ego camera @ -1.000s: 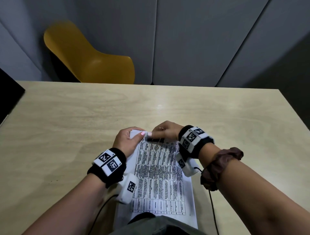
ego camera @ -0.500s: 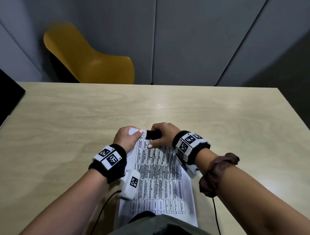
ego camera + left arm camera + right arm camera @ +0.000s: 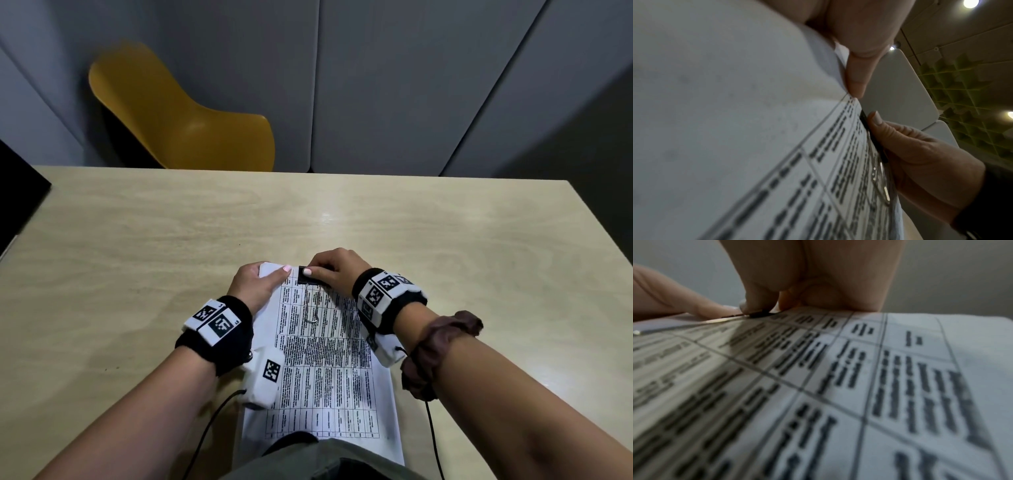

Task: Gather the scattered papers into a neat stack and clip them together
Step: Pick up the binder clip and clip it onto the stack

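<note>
A stack of printed papers (image 3: 322,370) lies on the wooden table (image 3: 137,274) in front of me. A black binder clip (image 3: 306,275) sits on its far edge, and the clip's wire handle (image 3: 313,305) lies flat on the top sheet. My left hand (image 3: 260,284) holds the stack's far left corner, thumb on top. My right hand (image 3: 337,270) pinches the clip, thumb pressed on its black body and fingers curled behind. The left wrist view shows the clip (image 3: 873,138) against the right hand (image 3: 920,154). In the right wrist view the thumb sits on the clip (image 3: 760,315).
A yellow chair (image 3: 185,116) stands beyond the table's far edge, against grey wall panels. A dark object (image 3: 17,192) juts in at the left edge. Cables from the wrist bands trail off the near edge beside the papers.
The clip's wire handle has been folded down flat onto the top sheet. My right hand has drawn back a little to the right, its thumb now on the clip. The left hand has stayed on the corner.
</note>
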Demonstrator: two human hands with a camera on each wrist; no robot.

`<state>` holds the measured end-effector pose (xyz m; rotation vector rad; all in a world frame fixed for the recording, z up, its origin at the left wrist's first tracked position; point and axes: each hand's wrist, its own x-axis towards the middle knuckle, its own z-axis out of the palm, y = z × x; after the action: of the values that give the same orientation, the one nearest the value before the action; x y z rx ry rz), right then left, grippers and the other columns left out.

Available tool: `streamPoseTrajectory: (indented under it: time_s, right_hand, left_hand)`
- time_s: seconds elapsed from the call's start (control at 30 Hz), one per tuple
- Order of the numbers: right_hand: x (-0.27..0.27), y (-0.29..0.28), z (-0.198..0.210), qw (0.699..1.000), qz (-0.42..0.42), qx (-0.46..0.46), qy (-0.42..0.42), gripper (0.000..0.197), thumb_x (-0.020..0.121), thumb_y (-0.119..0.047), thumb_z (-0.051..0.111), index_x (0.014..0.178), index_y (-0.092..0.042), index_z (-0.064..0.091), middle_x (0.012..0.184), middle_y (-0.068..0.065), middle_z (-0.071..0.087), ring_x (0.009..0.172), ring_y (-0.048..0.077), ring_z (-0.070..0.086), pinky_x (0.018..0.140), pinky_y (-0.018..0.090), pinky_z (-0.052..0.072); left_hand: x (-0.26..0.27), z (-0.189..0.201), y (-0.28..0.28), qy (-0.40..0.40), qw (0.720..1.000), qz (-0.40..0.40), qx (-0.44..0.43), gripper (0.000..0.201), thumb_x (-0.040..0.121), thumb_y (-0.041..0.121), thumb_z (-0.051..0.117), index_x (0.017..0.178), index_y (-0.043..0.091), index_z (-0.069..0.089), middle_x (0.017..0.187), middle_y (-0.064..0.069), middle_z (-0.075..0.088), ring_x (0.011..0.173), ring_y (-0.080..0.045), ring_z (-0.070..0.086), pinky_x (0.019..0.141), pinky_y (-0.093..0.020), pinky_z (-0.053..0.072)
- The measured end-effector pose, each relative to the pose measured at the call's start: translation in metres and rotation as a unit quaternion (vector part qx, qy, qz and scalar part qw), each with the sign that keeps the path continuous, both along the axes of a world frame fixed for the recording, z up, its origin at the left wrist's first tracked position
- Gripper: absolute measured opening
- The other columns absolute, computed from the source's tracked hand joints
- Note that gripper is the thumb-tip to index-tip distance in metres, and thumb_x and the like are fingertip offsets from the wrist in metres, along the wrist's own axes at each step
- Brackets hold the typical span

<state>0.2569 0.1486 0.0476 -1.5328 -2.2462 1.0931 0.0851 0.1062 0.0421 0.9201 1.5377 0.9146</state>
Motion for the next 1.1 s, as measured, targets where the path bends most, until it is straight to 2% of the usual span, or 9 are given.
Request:
streamPoseTrajectory:
  time_s: [0.13,0.3,0.4,0.47,0.53,0.63,0.77,0.93,1.1]
  right_hand:
    - [0.001,-0.001,-0.001,1.0,-0.004,-0.003,-0.007,0.029,0.089,-0.038,0.055,0.095,-0.014,0.069,0.076,0.001,0.063,0.074,0.018,0.058,0.071,0.03,0.048]
    - [-0.002,-0.005,-0.003,0.999,-0.011,0.001,-0.032,0.028,0.088,-0.04,0.054,0.101,-0.019,0.068,0.092,0.007,0.072,0.085,0.021,0.063,0.078,0.032,0.051]
    - [-0.009,-0.005,-0.006,0.997,-0.021,0.023,-0.073,0.03,0.088,-0.043,0.052,0.106,-0.023,0.065,0.099,0.006,0.072,0.095,0.024,0.063,0.083,0.033,0.05]
    - [-0.012,-0.007,-0.008,0.991,-0.037,0.069,-0.112,0.034,0.088,-0.044,0.05,0.117,-0.026,0.058,0.111,0.002,0.068,0.106,0.024,0.06,0.095,0.036,0.043]
    - [-0.007,-0.012,-0.011,0.981,-0.082,0.107,-0.138,0.045,0.087,-0.042,0.052,0.129,-0.027,0.047,0.128,0.004,0.057,0.117,0.025,0.051,0.103,0.04,0.036]
    - [0.011,-0.024,-0.012,0.959,-0.248,0.073,-0.112,0.062,0.084,-0.036,0.059,0.138,-0.023,0.033,0.141,0.012,0.037,0.127,0.029,0.039,0.107,0.043,0.035]
    - [0.035,-0.05,-0.022,0.91,-0.406,-0.035,-0.082,0.07,0.083,-0.032,0.061,0.141,-0.018,0.025,0.142,0.016,0.03,0.129,0.034,0.033,0.106,0.044,0.032]
    - [0.04,-0.064,-0.035,0.914,-0.391,-0.112,-0.002,0.045,0.086,-0.02,0.056,0.129,-0.008,0.047,0.128,0.014,0.054,0.114,0.027,0.054,0.096,0.029,0.041]
    - [0.031,-0.057,-0.029,0.903,-0.41,-0.123,0.045,0.041,0.086,-0.016,0.055,0.126,-0.009,0.052,0.124,0.01,0.062,0.115,0.025,0.056,0.099,0.03,0.04]
  left_hand:
    - [-0.006,-0.003,-0.02,-0.091,0.994,-0.03,-0.056,0.013,0.086,0.012,0.062,0.098,0.01,0.063,0.096,-0.016,0.068,0.091,-0.032,0.063,0.09,-0.047,0.049]
    - [-0.021,-0.03,-0.059,-0.073,0.988,-0.076,-0.115,0.024,0.088,0.005,0.056,0.111,0.013,0.059,0.111,-0.017,0.066,0.101,-0.036,0.062,0.095,-0.053,0.046]
    - [-0.026,-0.044,-0.073,-0.041,0.992,-0.065,-0.099,0.023,0.091,0.001,0.051,0.113,0.006,0.057,0.111,-0.016,0.067,0.091,-0.029,0.065,0.093,-0.05,0.048]
    - [-0.026,-0.048,-0.071,-0.026,0.996,-0.039,-0.075,0.022,0.092,-0.002,0.048,0.111,0.004,0.057,0.107,-0.016,0.067,0.085,-0.024,0.064,0.091,-0.048,0.048]
    - [-0.026,-0.048,-0.063,-0.019,0.998,-0.022,-0.058,0.022,0.093,0.0,0.047,0.11,0.008,0.057,0.104,-0.011,0.067,0.089,-0.025,0.064,0.094,-0.048,0.046]
    - [-0.029,-0.047,-0.045,0.003,0.998,-0.035,-0.052,0.02,0.093,0.007,0.049,0.101,0.023,0.06,0.104,-0.004,0.068,0.101,-0.028,0.063,0.098,-0.049,0.045]
    - [-0.033,-0.044,-0.022,0.022,0.998,-0.022,-0.056,0.021,0.094,0.01,0.049,0.112,0.015,0.06,0.109,-0.01,0.066,0.104,-0.031,0.061,0.097,-0.051,0.045]
    - [-0.036,-0.05,0.002,0.046,0.996,0.011,-0.076,0.03,0.092,0.012,0.051,0.121,0.009,0.056,0.12,-0.015,0.063,0.103,-0.032,0.06,0.098,-0.052,0.045]
    - [-0.028,-0.034,0.021,0.147,0.986,-0.005,-0.084,0.043,0.09,0.01,0.05,0.133,0.006,0.04,0.132,-0.014,0.054,0.116,-0.032,0.053,0.096,-0.034,0.04]
